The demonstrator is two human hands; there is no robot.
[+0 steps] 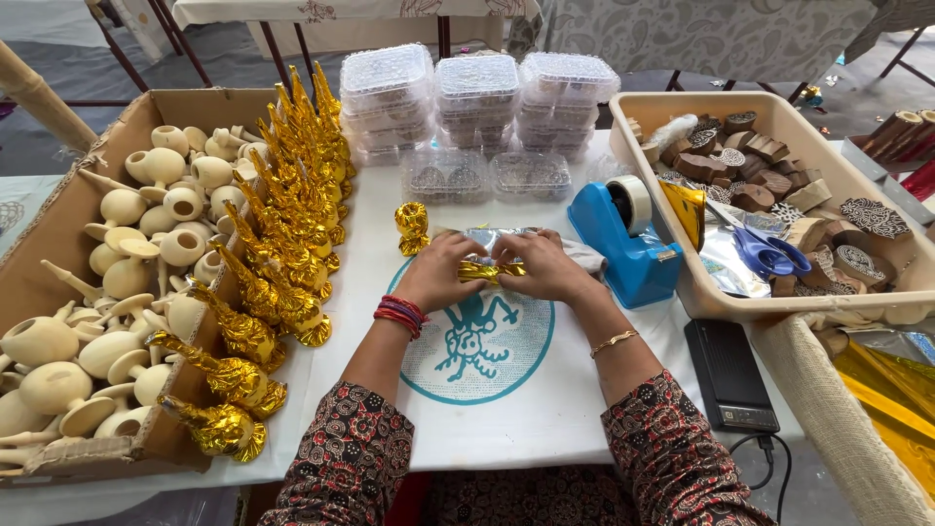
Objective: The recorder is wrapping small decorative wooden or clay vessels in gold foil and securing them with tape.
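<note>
Foil piece (490,270): gold, mid-table (545,409), over a teal print.
Left hand (438,273): fingers pinched on its left end.
Right hand (543,268): fingers pinched on its right end.
Nearby: wrapped gold figure (412,228) just behind; blue tape dispenser (628,244) right.

Person at the table, seen from above. Both forearms bare from the elbow down. Sleeves (351,458): dark fabric, densely printed with small round and paisley motifs in rust red, black and cream, ending near the elbows. Left hand (435,276): stack of red bangles (400,314) at the wrist. Right hand (545,270): one slim gold-coloured bracelet (613,342) on the wrist. No rings discernible.
</note>
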